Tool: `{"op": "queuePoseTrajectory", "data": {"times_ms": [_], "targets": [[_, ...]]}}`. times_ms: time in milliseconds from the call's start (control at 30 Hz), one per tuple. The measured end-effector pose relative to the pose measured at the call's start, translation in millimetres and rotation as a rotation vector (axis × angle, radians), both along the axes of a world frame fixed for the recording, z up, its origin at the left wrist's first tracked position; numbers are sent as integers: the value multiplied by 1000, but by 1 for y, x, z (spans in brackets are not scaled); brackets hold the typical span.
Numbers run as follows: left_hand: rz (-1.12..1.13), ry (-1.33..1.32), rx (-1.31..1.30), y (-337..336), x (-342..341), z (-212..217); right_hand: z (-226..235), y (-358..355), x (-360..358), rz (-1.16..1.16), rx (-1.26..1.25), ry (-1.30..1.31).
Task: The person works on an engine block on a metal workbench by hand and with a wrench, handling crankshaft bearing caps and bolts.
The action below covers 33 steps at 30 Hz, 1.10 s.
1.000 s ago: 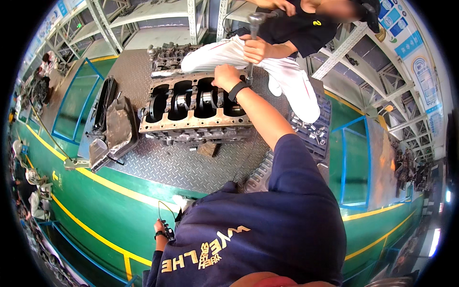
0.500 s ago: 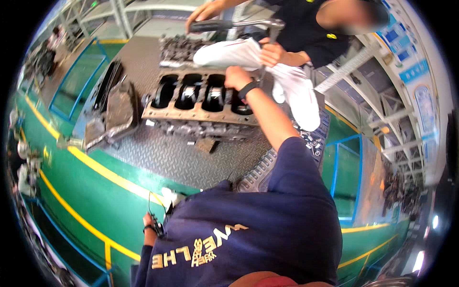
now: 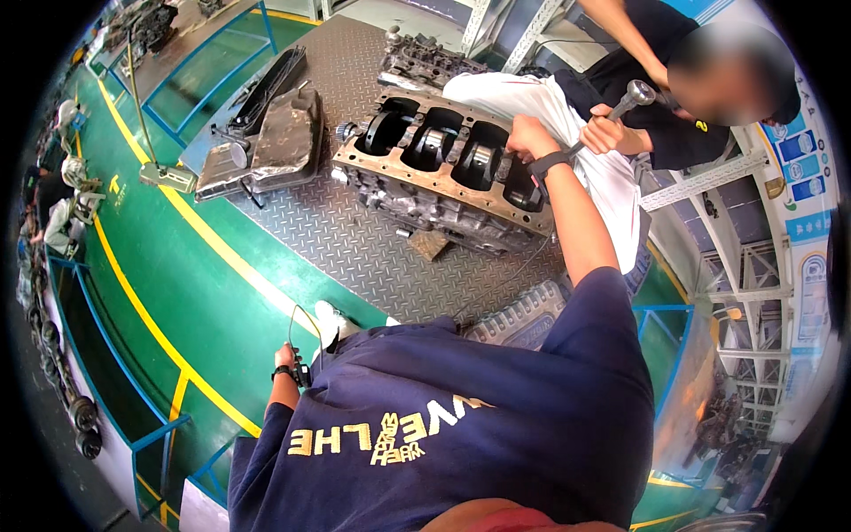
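Head view shows the right hand (image 3: 530,137) with fingers curled on the far rim of one engine block (image 3: 443,173), whose long axis runs left to right on the steel floor plate (image 3: 355,248), open side up, four crank bays visible. Left hand (image 3: 288,362) hangs low, fingers clenched on a small black device. Beyond the fingers, a co-worker's hand (image 3: 603,133) grips one wrench (image 3: 620,102); left lie an oil pan (image 3: 288,133) and a wood wedge (image 3: 432,246).

Right hand (image 3: 530,137) reaches forward on an outstretched arm, fingers curled; left hand (image 3: 285,359) hangs low, closed.
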State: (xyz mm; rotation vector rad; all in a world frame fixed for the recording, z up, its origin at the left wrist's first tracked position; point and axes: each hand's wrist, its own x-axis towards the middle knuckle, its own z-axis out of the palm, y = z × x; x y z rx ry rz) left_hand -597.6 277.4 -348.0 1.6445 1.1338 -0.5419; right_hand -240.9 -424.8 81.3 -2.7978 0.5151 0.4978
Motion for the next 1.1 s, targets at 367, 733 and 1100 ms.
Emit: {"op": "queuePoseTrajectory", "data": {"times_ms": [367,733,1100], "targets": [[-35,-8,6,1,3,-2,6,4,-5,62,-176,-242],[-338,102,192,10,-8,-6,-36,-26,6,418,-83,-396],[-156,199,193,-28,10,21,-49,-43,12,328,-173,-448]]}}
